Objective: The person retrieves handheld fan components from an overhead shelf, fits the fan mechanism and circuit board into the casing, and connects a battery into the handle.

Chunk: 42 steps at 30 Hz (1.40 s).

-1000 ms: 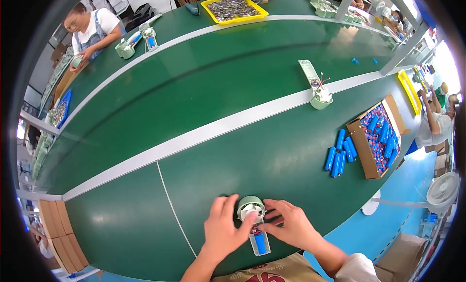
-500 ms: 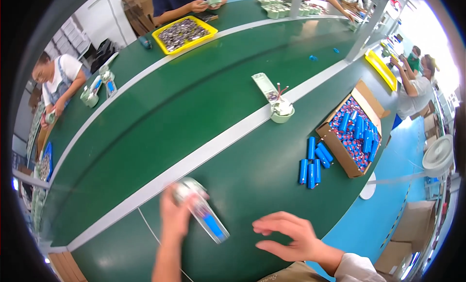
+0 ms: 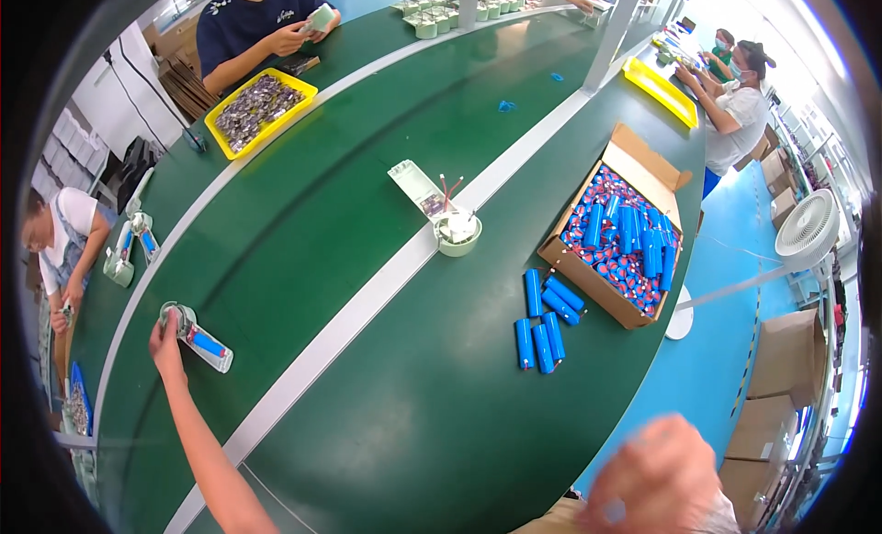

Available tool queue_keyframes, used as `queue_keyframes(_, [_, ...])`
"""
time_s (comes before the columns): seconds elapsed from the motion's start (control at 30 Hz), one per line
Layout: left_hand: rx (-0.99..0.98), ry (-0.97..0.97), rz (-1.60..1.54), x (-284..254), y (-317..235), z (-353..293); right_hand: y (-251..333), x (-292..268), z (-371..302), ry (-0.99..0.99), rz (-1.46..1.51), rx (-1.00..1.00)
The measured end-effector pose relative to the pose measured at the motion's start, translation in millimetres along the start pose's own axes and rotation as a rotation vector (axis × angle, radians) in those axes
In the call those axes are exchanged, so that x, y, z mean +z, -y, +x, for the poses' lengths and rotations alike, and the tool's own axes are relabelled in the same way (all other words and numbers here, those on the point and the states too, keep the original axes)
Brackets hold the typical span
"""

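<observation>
Stretched out to the left, my left hand [image 3: 166,350] grips the round end of a pale green plastic housing [image 3: 190,327]. A blue cylindrical battery [image 3: 208,343] lies in that housing's long part. Housing and hand are over the green belt beyond the light divider strip. My right hand [image 3: 657,479] is at the lower right near my body, smeared by motion, so its fingers cannot be read. Another pale green housing [image 3: 458,245] sits on the divider strip, with a flat arm [image 3: 418,187] and red wires; no hand touches it.
To the right stands an open cardboard box [image 3: 597,281] full of blue batteries, with several loose batteries [image 3: 542,343] beside it. A yellow tray [image 3: 308,95] of small metallic parts lies across the belt. Co-workers sit along the far side; a white fan [image 3: 808,226] stands at right.
My left hand has carried the housing with the blue battery left, over the divider strip to the belt. My right hand has moved right and toward my body. The view has shifted.
</observation>
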<state>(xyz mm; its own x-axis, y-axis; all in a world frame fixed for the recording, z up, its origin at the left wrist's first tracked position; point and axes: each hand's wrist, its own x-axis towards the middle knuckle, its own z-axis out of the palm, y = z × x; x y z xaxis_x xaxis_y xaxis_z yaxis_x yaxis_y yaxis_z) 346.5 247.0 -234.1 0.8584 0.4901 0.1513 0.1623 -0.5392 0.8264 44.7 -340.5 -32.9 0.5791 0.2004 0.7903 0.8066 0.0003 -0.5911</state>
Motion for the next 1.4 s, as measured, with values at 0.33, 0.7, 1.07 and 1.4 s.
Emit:
queue_keyframes(0.33, [0.761,0.153,0.047,276,-291,-283,-64,54,-23,0.216,-0.571,0.231])
queue_keyframes(0.7, [0.932,0.688,0.192,115,-205,-375,-28,43,-88,0.271,-0.536,0.433])
queue_keyframes(1.07, [0.833,0.636,0.509,-88,-123,-423,-52,76,-64,0.387,-0.548,0.423])
queue_keyframes(1.4, [0.509,0.38,0.066,-47,-96,-443,-46,136,-84,0.598,-0.345,0.527])
